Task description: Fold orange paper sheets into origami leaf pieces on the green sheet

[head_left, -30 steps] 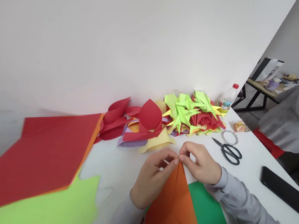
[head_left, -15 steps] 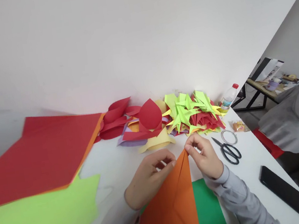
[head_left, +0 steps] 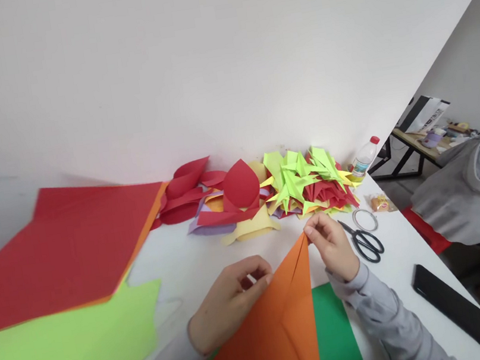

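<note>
A large sheet of orange paper (head_left: 272, 331), folded toward a point at its far end, is held up between my hands. My right hand (head_left: 333, 247) pinches that pointed tip between thumb and fingers. Along the left slanting edge, my left hand (head_left: 233, 301) has the paper's edge between its thumb and curled fingers. Creases and a loose flap show on the orange face. Beneath it lies a green sheet (head_left: 337, 334), partly covered by the orange one.
Red sheets (head_left: 74, 247) and lime-green sheets (head_left: 76, 349) lie at left. Against the wall sit curled red paper shapes (head_left: 241, 186) and folded lime pieces (head_left: 294, 178). Scissors (head_left: 367, 244), a tape roll (head_left: 366, 220), a bottle (head_left: 365, 158) and a black phone (head_left: 452, 306) are at right.
The tip of the orange paper has shifted slightly right with my right hand. My left hand has slid down and left along the edge, farther from the tip.
</note>
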`<state>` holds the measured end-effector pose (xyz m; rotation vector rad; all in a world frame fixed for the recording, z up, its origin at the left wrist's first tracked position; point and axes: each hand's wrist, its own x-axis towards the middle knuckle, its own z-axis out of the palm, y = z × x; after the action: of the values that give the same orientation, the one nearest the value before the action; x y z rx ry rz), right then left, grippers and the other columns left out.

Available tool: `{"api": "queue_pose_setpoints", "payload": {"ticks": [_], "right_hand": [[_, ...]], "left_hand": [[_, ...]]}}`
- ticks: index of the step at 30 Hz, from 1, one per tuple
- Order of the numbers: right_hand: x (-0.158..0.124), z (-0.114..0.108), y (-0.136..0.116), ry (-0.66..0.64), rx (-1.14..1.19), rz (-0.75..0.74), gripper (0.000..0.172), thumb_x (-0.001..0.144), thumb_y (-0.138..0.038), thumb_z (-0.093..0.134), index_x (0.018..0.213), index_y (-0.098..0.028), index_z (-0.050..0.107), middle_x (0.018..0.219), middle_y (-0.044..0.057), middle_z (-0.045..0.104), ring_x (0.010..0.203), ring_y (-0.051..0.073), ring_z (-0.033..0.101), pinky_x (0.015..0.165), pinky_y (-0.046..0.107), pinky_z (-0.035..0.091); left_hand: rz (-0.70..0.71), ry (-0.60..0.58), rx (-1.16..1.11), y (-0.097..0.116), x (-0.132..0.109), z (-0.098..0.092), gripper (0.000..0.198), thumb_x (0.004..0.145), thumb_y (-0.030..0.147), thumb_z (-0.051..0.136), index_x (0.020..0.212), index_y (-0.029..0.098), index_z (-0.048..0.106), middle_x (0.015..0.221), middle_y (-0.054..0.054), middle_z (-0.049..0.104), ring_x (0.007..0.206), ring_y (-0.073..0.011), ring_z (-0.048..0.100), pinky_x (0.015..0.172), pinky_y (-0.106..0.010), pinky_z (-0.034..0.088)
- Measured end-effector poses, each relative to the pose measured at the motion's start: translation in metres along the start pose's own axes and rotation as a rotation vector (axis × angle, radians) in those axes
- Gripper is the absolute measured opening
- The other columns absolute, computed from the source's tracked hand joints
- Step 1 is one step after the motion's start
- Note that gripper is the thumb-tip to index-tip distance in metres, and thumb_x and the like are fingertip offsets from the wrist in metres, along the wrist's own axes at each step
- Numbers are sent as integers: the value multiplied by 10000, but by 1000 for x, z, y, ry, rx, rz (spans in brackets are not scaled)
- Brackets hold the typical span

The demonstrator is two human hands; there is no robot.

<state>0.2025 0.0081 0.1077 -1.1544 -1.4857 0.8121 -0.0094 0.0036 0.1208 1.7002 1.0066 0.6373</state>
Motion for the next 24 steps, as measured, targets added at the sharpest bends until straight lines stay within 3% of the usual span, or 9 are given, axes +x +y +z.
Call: {"api": "queue_pose_setpoints", "payload": {"ticks": [8,15,24], "right_hand": [[-6,-2,25,69,18,99,166,830,-330,543,735,-198,513,620,-43,495,575,113,486,585,250,400],[3,-18,53,127,3,155,198,766,-369,567,680,-202,506,562,-54,484,516,113,472,550,258,390],[10,-34,79,181,-8,196,209,740,-384,594,681,-199,514,554,-55,499,497,110,475,519,249,388]], "left_hand": [[-99,-25,-91,-28,-1,12,327,699,493,507,627,175,531,586,36,453,550,-113,392,516,-224,329],[-150,-57,-122,-51,-4,20,316,688,486,523,626,177,533,583,36,460,560,-120,392,520,-234,315],[-166,-31,-123,-67,-13,17,306,680,473,538,612,174,540,584,34,474,594,-135,420,563,-243,337]]}}
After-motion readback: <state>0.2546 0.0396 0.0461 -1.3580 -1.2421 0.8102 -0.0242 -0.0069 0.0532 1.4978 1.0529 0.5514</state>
